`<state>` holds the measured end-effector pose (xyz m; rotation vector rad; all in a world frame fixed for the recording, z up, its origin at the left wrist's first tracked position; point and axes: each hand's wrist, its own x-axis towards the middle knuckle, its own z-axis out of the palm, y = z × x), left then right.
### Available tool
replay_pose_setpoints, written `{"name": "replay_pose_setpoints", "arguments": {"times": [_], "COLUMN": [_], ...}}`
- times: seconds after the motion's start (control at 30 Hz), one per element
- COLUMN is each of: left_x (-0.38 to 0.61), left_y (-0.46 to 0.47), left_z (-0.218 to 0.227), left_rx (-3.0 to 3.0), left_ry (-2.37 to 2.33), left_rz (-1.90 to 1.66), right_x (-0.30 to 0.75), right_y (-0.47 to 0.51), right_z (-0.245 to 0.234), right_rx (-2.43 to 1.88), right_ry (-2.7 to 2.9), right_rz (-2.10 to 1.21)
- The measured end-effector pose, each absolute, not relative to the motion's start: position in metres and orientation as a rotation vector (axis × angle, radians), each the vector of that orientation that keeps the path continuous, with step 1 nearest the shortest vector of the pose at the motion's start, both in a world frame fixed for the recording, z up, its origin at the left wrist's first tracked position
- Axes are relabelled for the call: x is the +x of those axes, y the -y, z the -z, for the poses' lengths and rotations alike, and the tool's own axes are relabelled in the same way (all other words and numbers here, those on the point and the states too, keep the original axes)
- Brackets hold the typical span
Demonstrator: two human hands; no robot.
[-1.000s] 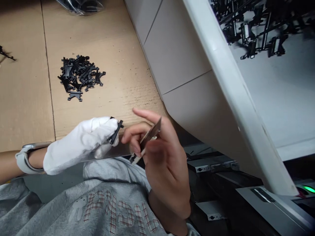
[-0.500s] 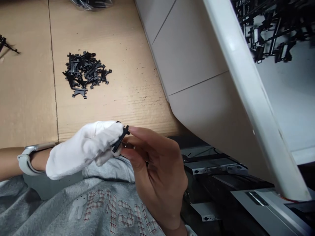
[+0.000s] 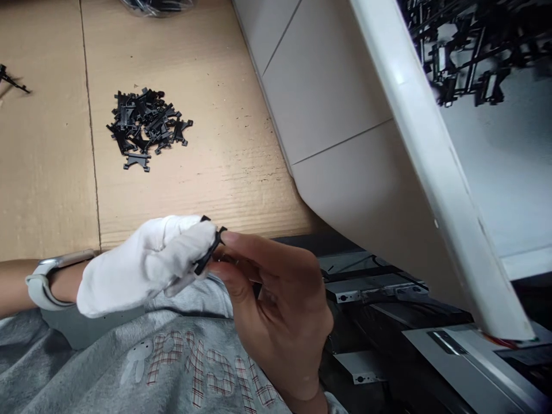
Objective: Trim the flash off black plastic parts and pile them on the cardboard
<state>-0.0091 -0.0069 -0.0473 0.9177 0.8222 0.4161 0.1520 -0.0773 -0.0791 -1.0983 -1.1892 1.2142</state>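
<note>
My left hand (image 3: 146,264), in a white glove, is closed on a small black plastic part (image 3: 210,250) held over my lap. My bare right hand (image 3: 276,310) meets it from the right, with the index finger and thumb pinched against the part's end. Nothing else shows in the right hand's fingers from this angle. A pale watch (image 3: 41,276) sits on my left wrist. Further out, a pile of several similar black parts (image 3: 146,126) lies on the cardboard sheet (image 3: 207,75).
A large white bin wall (image 3: 388,149) slants across the right side, with black moulded frames (image 3: 470,52) inside it. Grey metal brackets (image 3: 375,287) lie below it. A clear bag (image 3: 159,6) is at the top edge; a lone black piece (image 3: 12,80) lies far left.
One second ago my right hand held a thin metal blade with its index finger raised. It has since closed in on the black part, and the blade is out of sight.
</note>
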Motion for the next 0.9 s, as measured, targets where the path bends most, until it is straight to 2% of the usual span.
{"name": "replay_pose_setpoints", "arguments": {"times": [0.17,0.37,0.9], "left_x": [-0.008,-0.011,-0.010], "left_y": [0.008,0.007,0.005], "left_z": [0.048,0.051,0.052], "left_rx": [0.878,0.879,0.791], "left_ry": [-0.780,-0.770,-0.695], "left_rz": [-0.408,-0.392,-0.499], "right_x": [0.152,0.152,0.151], "right_y": [0.075,0.080,0.081], "right_z": [0.082,0.071,0.069], "right_rx": [-1.105,-1.135,-1.171], "right_ry": [1.205,1.103,1.141], "right_rz": [-1.138,-1.285,-1.236]}}
